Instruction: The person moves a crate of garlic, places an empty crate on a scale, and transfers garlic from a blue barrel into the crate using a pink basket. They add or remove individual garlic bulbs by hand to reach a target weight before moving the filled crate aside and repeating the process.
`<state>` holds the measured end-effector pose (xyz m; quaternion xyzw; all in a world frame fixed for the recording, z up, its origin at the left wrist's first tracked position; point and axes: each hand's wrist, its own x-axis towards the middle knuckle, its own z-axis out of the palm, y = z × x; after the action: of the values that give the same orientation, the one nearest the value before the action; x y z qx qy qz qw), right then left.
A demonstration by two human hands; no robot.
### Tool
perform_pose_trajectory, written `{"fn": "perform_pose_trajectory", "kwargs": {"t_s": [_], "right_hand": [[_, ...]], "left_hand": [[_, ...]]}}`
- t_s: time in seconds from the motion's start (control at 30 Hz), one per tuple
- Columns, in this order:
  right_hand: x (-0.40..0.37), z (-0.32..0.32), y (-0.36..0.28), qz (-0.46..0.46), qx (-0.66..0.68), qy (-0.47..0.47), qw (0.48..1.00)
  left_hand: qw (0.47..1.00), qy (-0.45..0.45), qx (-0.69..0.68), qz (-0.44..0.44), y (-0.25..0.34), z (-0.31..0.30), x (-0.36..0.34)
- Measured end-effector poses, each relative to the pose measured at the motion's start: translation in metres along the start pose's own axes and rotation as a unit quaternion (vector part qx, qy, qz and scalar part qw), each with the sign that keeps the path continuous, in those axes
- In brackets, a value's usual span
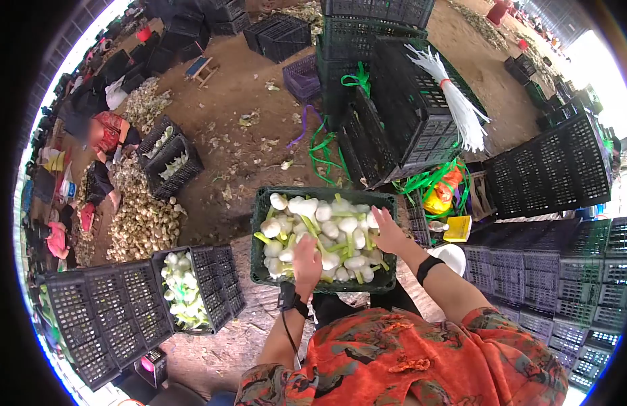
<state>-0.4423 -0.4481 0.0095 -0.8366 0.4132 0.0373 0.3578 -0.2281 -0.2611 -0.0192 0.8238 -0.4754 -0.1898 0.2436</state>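
Brown dirt floor (pixel 222 108), bright daylight beyond.

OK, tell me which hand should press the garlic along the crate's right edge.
Probably the right hand: it lies on the garlic beside that edge of the crate, while the left hand is nearer the middle.

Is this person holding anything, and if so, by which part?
Nothing looks gripped: the left hand and right hand rest on garlic bulbs in the crate.

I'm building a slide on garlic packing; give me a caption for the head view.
Two bare hands rest on garlic bulbs filling a dark crate.
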Motion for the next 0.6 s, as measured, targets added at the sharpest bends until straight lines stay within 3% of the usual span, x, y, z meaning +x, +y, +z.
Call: {"fn": "perform_pose_trajectory", "kwargs": {"t_s": [0.03,0.07,0.13,0.2,0.23,0.33,0.37,0.4,0.47,0.53,0.6], "right_hand": [[-0.005,-0.013,-0.014,-0.022,-0.114,-0.051,0.992],[-0.005,-0.011,-0.014,-0.024,-0.113,-0.051,0.992],[-0.001,-0.009,-0.011,0.025,-0.057,-0.043,0.997],[0.001,-0.004,-0.007,0.001,-0.052,-0.018,0.998],[-0.001,-0.004,-0.009,0.004,-0.067,-0.016,0.998],[0.000,-0.006,-0.009,0.007,-0.071,-0.014,0.997],[0.000,-0.006,-0.008,0.017,-0.080,-0.021,0.996],[-0.001,-0.004,-0.007,0.031,-0.086,-0.027,0.995],[-0.006,0.005,0.004,0.028,-0.081,-0.018,0.996],[0.002,0.008,0.010,-0.006,-0.085,0.008,0.996],[0.004,0.003,0.004,0.009,-0.068,0.013,0.998]], "left_hand": [[0.998,0.032,-0.036,-0.033,-0.008,0.003,0.001],[0.998,0.033,-0.035,-0.033,0.001,-0.009,0.013],[0.969,0.204,-0.139,-0.020,0.020,-0.031,0.064],[0.987,0.109,-0.108,-0.057,0.022,-0.017,0.106],[0.997,0.068,-0.025,-0.031,0.009,0.004,0.118],[0.995,0.025,-0.078,-0.053,0.008,-0.007,0.121],[0.984,0.050,-0.168,-0.011,-0.002,-0.018,0.119],[0.985,0.044,-0.165,-0.008,-0.011,-0.027,0.116],[0.985,0.123,-0.075,-0.096,-0.009,-0.053,0.095],[0.981,0.119,-0.149,-0.044,-0.030,-0.045,0.088],[0.990,0.102,-0.095,0.014,-0.043,-0.025,0.079]]}}
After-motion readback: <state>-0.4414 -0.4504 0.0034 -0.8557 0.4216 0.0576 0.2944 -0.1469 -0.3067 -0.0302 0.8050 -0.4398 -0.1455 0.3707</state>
